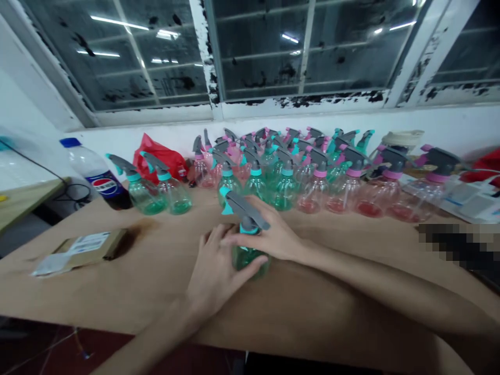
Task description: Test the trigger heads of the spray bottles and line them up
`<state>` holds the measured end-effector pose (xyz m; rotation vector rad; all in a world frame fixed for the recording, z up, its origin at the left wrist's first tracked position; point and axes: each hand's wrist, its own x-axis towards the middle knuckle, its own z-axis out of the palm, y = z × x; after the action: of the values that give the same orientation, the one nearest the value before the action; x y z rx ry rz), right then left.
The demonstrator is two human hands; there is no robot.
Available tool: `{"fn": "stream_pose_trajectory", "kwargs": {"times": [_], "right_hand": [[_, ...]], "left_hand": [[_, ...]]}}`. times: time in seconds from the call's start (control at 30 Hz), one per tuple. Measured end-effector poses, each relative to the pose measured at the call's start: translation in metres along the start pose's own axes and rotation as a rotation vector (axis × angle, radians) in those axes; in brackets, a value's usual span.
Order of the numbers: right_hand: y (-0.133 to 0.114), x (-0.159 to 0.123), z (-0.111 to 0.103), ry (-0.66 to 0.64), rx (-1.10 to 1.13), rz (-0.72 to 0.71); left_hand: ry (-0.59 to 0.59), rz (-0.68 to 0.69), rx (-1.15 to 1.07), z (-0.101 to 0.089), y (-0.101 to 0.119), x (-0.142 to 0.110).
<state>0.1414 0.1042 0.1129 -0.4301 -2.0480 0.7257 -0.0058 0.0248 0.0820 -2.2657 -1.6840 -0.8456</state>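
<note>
A green spray bottle (250, 258) with a grey and teal trigger head (244, 211) stands on the brown table (156, 291) in front of me. My left hand (214, 271) wraps around the bottle's body from the left. My right hand (273, 234) grips the bottle at its neck, just under the trigger head. Both hands are closed on this one bottle.
Several green and pink spray bottles (289, 177) crowd the back of the table under the window. Two green ones (160, 192) stand apart at the left, near a cola bottle (97, 174) and a red bag (160, 156). A flat cardboard parcel (82, 250) lies at the left.
</note>
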Motion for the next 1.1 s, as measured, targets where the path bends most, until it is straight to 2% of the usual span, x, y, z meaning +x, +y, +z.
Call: {"fn": "stream_pose_trajectory", "kwargs": {"times": [0.07, 0.13, 0.27, 0.33, 0.43, 0.53, 0.8, 1.1], "right_hand": [[0.004, 0.007, 0.004, -0.134, -0.042, -0.049], [0.010, 0.015, 0.004, -0.192, -0.101, 0.037], [0.026, 0.042, 0.001, -0.089, -0.287, 0.323], [0.033, 0.058, 0.000, -0.052, -0.332, 0.366], [0.041, 0.079, 0.004, -0.034, -0.370, 0.393], [0.046, 0.092, 0.013, -0.037, -0.406, 0.420], [0.065, 0.114, 0.035, -0.027, -0.542, 0.468], [0.081, 0.107, 0.043, -0.013, -0.608, 0.352]], "left_hand": [[0.046, -0.024, 0.055, -0.008, -0.022, -0.006], [0.093, -0.096, 0.088, -0.016, -0.046, -0.008], [0.055, -0.211, 0.274, -0.032, -0.084, 0.006], [0.011, -0.277, 0.395, -0.040, -0.095, 0.020], [-0.056, -0.323, 0.503, -0.046, -0.102, 0.041], [-0.081, -0.328, 0.518, -0.044, -0.107, 0.057], [-0.115, -0.373, 0.557, -0.035, -0.115, 0.081], [-0.126, -0.420, 0.607, -0.026, -0.123, 0.098]]}}
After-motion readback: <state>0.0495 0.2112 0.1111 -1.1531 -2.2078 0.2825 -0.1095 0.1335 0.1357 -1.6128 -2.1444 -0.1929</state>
